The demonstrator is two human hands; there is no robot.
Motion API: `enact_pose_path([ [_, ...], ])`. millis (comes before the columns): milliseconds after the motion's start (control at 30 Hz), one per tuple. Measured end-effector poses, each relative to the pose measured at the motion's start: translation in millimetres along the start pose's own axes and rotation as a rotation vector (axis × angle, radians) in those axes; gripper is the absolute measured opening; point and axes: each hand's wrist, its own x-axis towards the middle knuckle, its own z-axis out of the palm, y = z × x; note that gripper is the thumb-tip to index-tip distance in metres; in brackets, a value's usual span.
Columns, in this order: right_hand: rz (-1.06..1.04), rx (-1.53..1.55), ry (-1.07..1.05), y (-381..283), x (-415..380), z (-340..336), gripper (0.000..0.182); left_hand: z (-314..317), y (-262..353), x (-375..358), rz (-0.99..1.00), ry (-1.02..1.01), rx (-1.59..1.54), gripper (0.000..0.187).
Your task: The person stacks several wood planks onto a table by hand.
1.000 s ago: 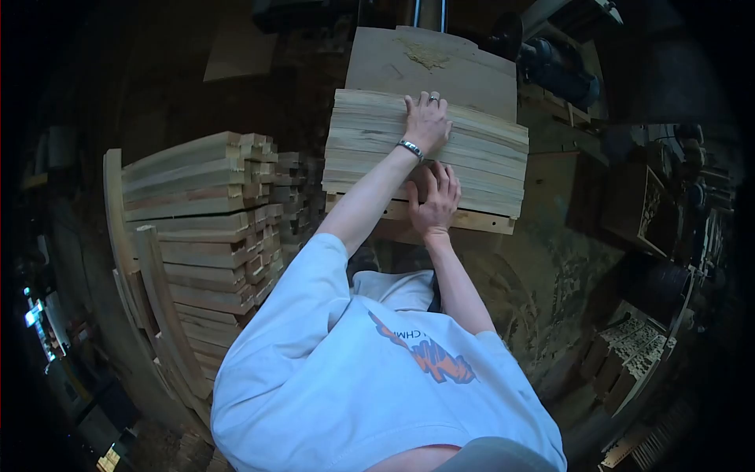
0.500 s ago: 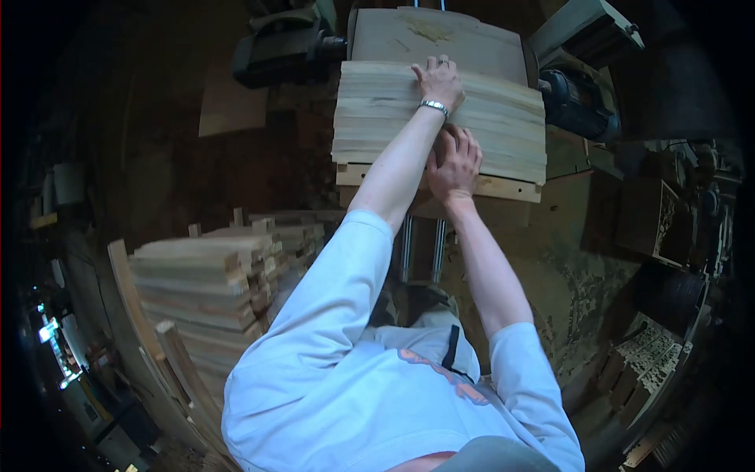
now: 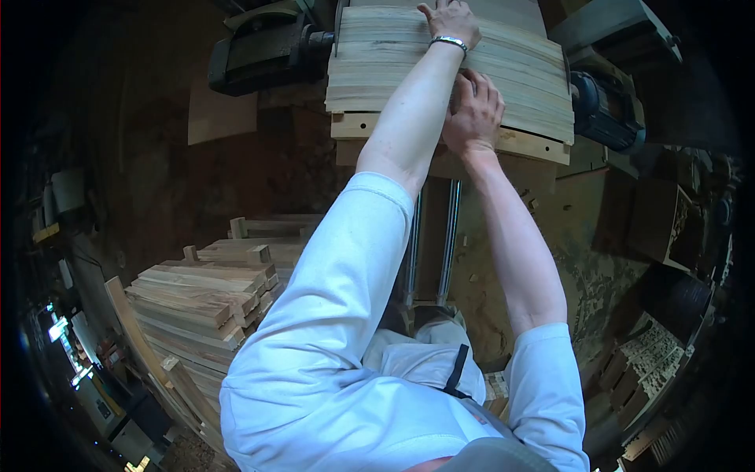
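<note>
A row of pale wooden strips (image 3: pixel 377 59) lies side by side on a sliding carriage at the top of the head view. My left hand (image 3: pixel 456 23), with a metal-banded watch at the wrist, rests on the strips near their far edge, thumb spread out. Its fingertips are partly cut off by the frame. Closer to me, my right hand (image 3: pixel 476 118) lies with fingers stretched over the near strips, its heel by a wooden rail (image 3: pixel 535 147) with dark holes. The right thumb is mostly hidden.
Dark motors, one at left (image 3: pixel 263 55) and another at right (image 3: pixel 605 110), flank the carriage. Metal guide rods (image 3: pixel 448 236) run beneath it towards me. Stacked lumber (image 3: pixel 197 295) stands at my left behind upright posts. Bundled wood pieces (image 3: pixel 649 350) lie at far right.
Both hands and the row of strips have moved forward, away from me, between the motors. More of the guide rods shows. My hands keep their places on the wood.
</note>
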Motion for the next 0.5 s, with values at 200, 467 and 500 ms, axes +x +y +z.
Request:
enact_pose_path([
  [200, 0.013, 0.004, 0.003, 6.1, 29.1, 14.3, 0.045, -5.4, -4.2, 29.9, 0.0, -0.017, -0.015, 0.042],
  [467, 0.006, 0.005, 0.02, 18.3, 69.1, 38.1, 0.044, -1.5, -12.4, 69.2, 0.026, 0.003, 0.007, 0.043],
  [500, 0.009, 0.013, 0.01, 19.9, 73.5, 41.0, 0.044, -5.5, -10.7, 69.8, 0.027, -0.045, 0.045, 0.044],
])
